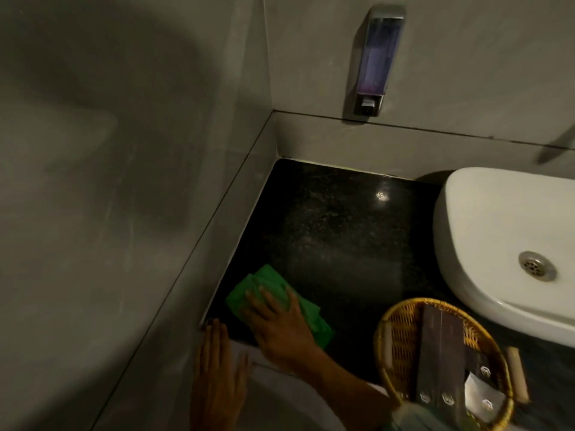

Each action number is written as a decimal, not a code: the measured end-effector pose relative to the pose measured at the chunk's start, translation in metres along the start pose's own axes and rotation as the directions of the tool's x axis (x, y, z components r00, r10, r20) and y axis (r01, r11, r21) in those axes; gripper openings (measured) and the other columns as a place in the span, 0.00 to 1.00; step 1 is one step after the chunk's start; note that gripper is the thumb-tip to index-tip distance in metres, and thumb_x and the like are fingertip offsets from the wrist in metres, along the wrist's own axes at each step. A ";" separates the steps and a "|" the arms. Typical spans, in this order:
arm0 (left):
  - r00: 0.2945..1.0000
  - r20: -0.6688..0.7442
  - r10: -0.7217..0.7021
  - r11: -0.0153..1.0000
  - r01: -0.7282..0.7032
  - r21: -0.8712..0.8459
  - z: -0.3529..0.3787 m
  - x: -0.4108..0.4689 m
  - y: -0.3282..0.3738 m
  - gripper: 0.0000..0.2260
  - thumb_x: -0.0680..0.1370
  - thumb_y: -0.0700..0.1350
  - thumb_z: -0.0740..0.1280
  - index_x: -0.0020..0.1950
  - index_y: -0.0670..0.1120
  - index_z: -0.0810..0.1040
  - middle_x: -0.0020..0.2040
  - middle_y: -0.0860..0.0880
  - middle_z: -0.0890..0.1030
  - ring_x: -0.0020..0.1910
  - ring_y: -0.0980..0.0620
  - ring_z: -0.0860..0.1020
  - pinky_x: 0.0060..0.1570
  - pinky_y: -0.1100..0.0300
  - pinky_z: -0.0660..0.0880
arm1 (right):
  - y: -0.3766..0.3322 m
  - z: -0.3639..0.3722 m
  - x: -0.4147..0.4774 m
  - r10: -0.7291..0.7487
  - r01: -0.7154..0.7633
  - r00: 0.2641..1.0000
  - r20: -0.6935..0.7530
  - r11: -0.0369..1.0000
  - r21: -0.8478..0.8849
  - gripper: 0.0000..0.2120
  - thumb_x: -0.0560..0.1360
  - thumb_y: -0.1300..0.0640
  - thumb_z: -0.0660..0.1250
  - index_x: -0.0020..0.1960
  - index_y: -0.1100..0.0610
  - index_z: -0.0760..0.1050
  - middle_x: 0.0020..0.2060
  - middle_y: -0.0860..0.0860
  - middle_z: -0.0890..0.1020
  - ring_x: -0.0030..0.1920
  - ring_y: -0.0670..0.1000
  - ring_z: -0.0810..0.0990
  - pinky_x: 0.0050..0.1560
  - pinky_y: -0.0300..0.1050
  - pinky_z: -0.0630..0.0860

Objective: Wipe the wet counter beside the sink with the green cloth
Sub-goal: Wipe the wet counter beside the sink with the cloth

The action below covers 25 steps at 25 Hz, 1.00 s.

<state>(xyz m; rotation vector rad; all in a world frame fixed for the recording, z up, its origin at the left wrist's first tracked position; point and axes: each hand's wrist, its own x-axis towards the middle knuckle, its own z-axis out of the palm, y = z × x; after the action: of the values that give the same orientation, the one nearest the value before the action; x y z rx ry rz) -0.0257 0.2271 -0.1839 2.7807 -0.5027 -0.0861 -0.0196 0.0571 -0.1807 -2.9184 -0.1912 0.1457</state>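
The right hand [281, 328] lay flat, pressing the folded green cloth [270, 298] on the shiny black stone counter [336, 231], by the wall. The left hand [217, 368] rested open at the counter's front edge.

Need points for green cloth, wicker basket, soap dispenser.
green cloth [249, 286]: head view, bare upper-left fold beyond the fingers.
wicker basket [401, 325]: head view, left inner wall of the weave.
soap dispenser [375, 62]: head view, middle of the clear tank.
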 end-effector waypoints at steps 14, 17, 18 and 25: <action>0.934 0.024 -0.355 0.874 0.342 -0.345 -0.001 -0.026 0.030 0.34 0.72 0.70 0.53 0.62 0.45 0.75 0.59 0.42 0.81 0.57 0.40 0.78 0.54 0.49 0.74 | -0.008 -0.059 0.011 0.640 -0.657 0.751 0.160 0.702 0.275 0.28 0.75 0.50 0.61 0.73 0.57 0.60 0.73 0.59 0.64 0.73 0.61 0.60 0.69 0.65 0.60; 0.750 0.354 -0.558 0.534 0.652 -0.539 -0.007 -0.017 0.049 0.27 0.70 0.63 0.68 0.59 0.44 0.75 0.51 0.49 0.79 0.51 0.42 0.78 0.47 0.55 0.71 | 0.037 -0.092 0.019 0.600 -0.609 0.793 0.111 0.785 0.111 0.32 0.74 0.54 0.66 0.73 0.61 0.58 0.71 0.57 0.67 0.72 0.59 0.61 0.71 0.63 0.58; 0.709 0.459 -0.534 0.392 0.690 -0.609 -0.005 -0.010 0.053 0.25 0.70 0.57 0.72 0.59 0.42 0.75 0.50 0.48 0.79 0.50 0.42 0.78 0.48 0.55 0.71 | 0.045 -0.092 0.019 0.585 -0.606 0.794 0.167 0.786 0.125 0.35 0.74 0.52 0.67 0.74 0.61 0.56 0.72 0.58 0.66 0.73 0.59 0.60 0.72 0.63 0.56; 0.786 0.334 -0.521 0.449 0.585 -0.676 -0.017 0.010 0.061 0.12 0.69 0.43 0.76 0.48 0.42 0.77 0.48 0.37 0.83 0.41 0.45 0.78 0.45 0.50 0.77 | 0.090 -0.093 0.009 0.567 -0.683 0.724 0.393 0.513 0.519 0.23 0.69 0.48 0.69 0.61 0.58 0.77 0.58 0.59 0.80 0.57 0.58 0.79 0.57 0.50 0.79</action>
<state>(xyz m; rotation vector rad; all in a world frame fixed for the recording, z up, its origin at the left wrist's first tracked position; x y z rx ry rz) -0.0346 0.1748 -0.1484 1.9625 0.4145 -0.4477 0.0098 -0.0479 -0.1107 -2.1260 0.7810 0.4778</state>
